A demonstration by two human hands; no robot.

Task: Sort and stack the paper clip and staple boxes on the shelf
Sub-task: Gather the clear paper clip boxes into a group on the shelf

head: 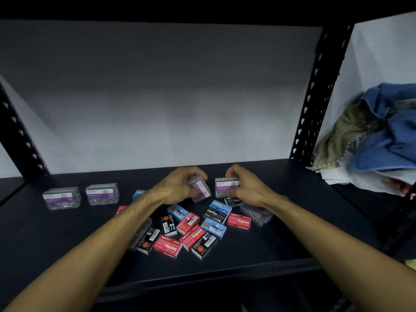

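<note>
Two hands gripping clear plastic clip boxes above a dark shelf (281,244).

Left hand (177,185) is clamping a tilted clip box (201,189); right hand (245,188) is clamping an upright one (225,188). Below them, glossy rectangular cardboard staple boxes (191,230) are lying jumbled.

The clear box (226,187) in the right hand (242,188) is showing "KREAT" above "PAPER CLIP" on a purple band. Red boxes (239,221) and a blue one (220,206) are reading "Staples" (smaller print is staying illegible).
</note>
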